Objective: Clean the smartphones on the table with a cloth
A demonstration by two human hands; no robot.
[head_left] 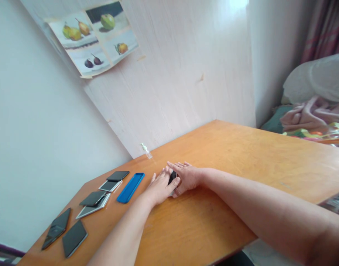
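Near the middle of the table (230,147), both my hands are around a small flat dark thing with a pale edge (173,178), which looks like a phone. Most of it is hidden under them. My left hand (160,187) covers its left side, with the thumb lying across its dark face. From the right, my right hand (188,178) grips its other side, fingers reaching over the far end. A blue phone case (130,187) lies open side up, left of my left hand.
Several phones lie along the table's left side, among them a black one (56,228) and a dark grey one (74,238). A clear pump bottle (146,151) stands by the wall. Bedding (316,111) is piled beyond the table at right.
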